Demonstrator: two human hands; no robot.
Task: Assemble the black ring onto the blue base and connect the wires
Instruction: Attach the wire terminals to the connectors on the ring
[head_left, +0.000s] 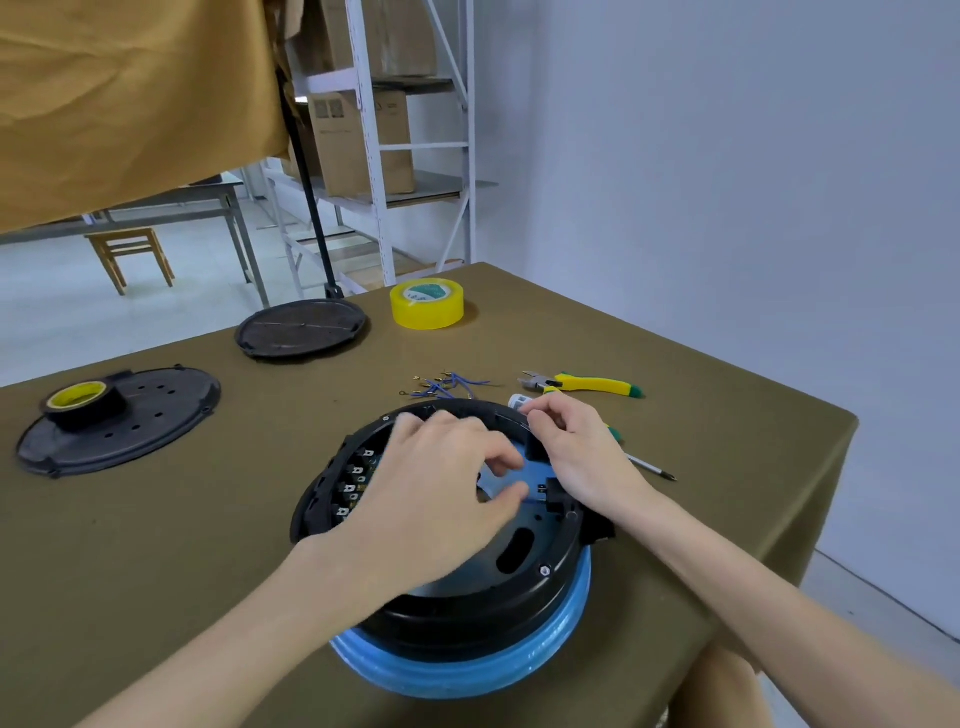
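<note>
Since the black ring (470, 587) already sits on top of the blue base (467, 670) near the front edge of the counter (208, 545), the fitting step looks done and the wiring step appears to be the one in hand. Both hands work inside the ring's opening. The left hand (436, 493) reaches across from the left with thumb and forefinger curled toward each other near the middle, as though pinching a thin wire end, but the fingers are motion-blurred and I cannot tell whether anything is actually held between them. The right hand (576, 452) rests over the far right rim, its fingers bent and drawn together around something small at the rim; what that is stays hidden. A row of metal terminals (356, 480) lines the inner left wall of the ring, uncovered. Just beyond the ring lies a loose bunch of blue wires (447, 385) with brass ends, and near them the yellow-handled cutters (587, 385); a screwdriver tip (652, 467) pokes out beside the right wrist. The next move likely calls for fine pinching: lining a connector squarely with its terminal and pushing it home without bending the tab, while the other hand steadies the ring.
</note>
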